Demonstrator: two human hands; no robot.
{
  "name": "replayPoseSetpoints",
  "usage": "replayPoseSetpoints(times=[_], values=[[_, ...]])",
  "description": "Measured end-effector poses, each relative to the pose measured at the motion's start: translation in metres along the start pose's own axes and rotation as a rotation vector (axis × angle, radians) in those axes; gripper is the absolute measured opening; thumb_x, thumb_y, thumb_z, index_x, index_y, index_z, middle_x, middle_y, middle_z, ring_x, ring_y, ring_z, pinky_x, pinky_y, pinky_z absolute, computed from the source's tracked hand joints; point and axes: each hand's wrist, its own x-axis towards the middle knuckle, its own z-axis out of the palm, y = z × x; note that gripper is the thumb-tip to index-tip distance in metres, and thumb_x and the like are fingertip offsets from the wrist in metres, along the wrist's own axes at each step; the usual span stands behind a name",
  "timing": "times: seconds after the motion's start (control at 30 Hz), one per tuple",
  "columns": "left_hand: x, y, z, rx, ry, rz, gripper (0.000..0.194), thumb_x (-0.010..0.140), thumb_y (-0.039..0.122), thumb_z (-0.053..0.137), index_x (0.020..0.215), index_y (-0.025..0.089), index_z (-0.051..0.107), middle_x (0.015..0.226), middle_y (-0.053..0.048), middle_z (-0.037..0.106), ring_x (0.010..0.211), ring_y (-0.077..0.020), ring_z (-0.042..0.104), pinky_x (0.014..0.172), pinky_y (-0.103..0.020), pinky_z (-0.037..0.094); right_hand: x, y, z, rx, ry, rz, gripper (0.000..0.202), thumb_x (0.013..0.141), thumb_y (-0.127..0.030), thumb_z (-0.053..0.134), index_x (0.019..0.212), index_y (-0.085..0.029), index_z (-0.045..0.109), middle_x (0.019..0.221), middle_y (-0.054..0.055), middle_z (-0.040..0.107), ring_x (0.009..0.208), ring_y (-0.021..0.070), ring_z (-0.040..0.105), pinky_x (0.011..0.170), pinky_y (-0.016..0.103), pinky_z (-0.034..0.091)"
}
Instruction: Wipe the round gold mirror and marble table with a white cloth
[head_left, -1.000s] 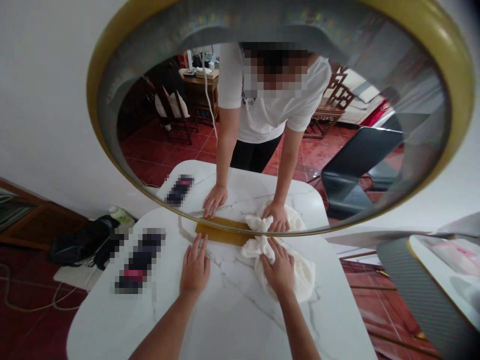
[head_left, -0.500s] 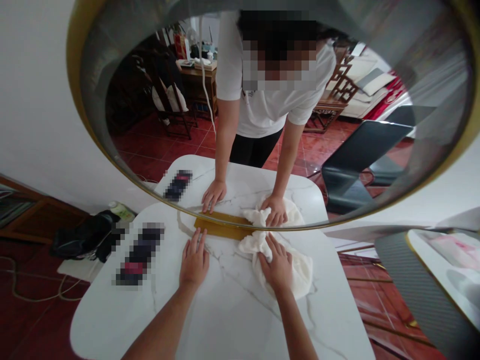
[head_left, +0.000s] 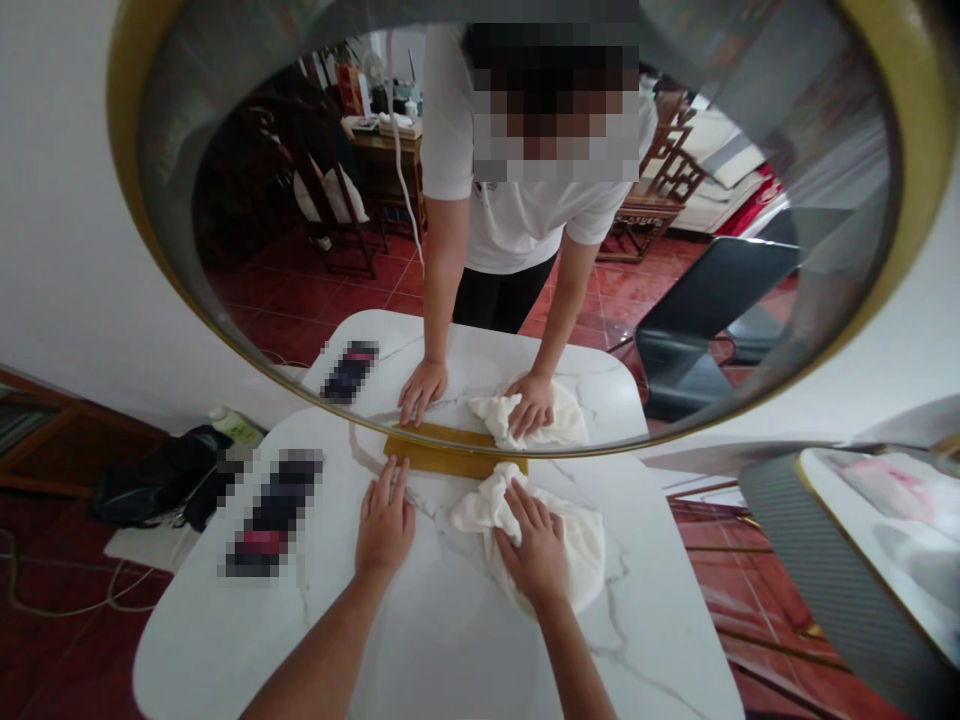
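A white cloth [head_left: 581, 550] lies bunched on the white marbled table [head_left: 442, 640], with its crumpled end toward the middle. My right hand [head_left: 536, 545] presses on the cloth, its fingers over the bunched part and the thumb to the left. To the left, my left hand [head_left: 385, 522] rests flat on the tabletop with fingers stretched forward, holding nothing. Its fingertips are near the gold base [head_left: 427, 455] of a large round mirror [head_left: 502, 290]. The mirror shows both hands and the cloth from the front.
A pixelated dark item [head_left: 276, 512] lies on the table's left part. Black bags [head_left: 161, 470] and a cable [head_left: 56, 603] are beyond the left edge. At the right stands a ribbed grey piece [head_left: 825, 570] with a white top. The mirror's rim hangs over the table's back.
My right hand and the cloth have moved left and slightly toward me, uncovering more of the gold base. My left hand stays in place on the table. The view has shifted slightly.
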Motion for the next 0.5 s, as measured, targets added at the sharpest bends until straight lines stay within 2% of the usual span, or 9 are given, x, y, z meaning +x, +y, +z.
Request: replayPoseSetpoints(times=[0.2,0.33,0.4,0.5], values=[[0.001,0.001,-0.003,0.012,-0.017,0.003,0.065,0.087,0.012,0.038,0.148,0.021,0.016,0.153,-0.009,0.021,0.138,-0.0215,0.027,0.112,-0.044,0.025,0.015,0.004,0.002,-0.012,0.108,0.227,0.050,0.090,-0.038,0.040,0.139,-0.025,0.037,0.144,0.006,0.040,0.122,0.0262,0.043,0.093,0.044,0.034],[0.001,0.000,-0.003,0.005,-0.007,0.007,0.066,0.087,0.012,0.039,0.148,0.020,0.016,0.153,-0.009,0.022,0.138,-0.0225,0.028,0.112,-0.045,0.026,0.020,-0.003,-0.002,0.013,0.117,0.249,0.052,0.089,-0.041,0.040,0.138,-0.024,0.037,0.144,0.007,0.040,0.121,0.0278,0.043,0.094,0.046,0.034],[0.001,0.001,-0.003,0.002,0.001,0.014,0.066,0.086,0.012,0.039,0.148,0.020,0.017,0.153,-0.009,0.022,0.138,-0.0230,0.028,0.111,-0.045,0.027,0.019,-0.014,-0.013,0.038,0.143,0.214,0.051,0.089,-0.042,0.040,0.137,-0.025,0.039,0.144,0.007,0.040,0.123,0.0285,0.042,0.096,0.047,0.033],[0.001,0.002,-0.003,-0.001,0.000,0.014,0.066,0.086,0.012,0.039,0.148,0.022,0.018,0.153,-0.008,0.022,0.138,-0.0229,0.028,0.111,-0.046,0.027,0.008,-0.038,-0.044,0.119,0.250,0.150,0.048,0.088,-0.040,0.040,0.134,-0.026,0.044,0.138,0.007,0.046,0.123,0.0291,0.043,0.099,0.049,0.031]])
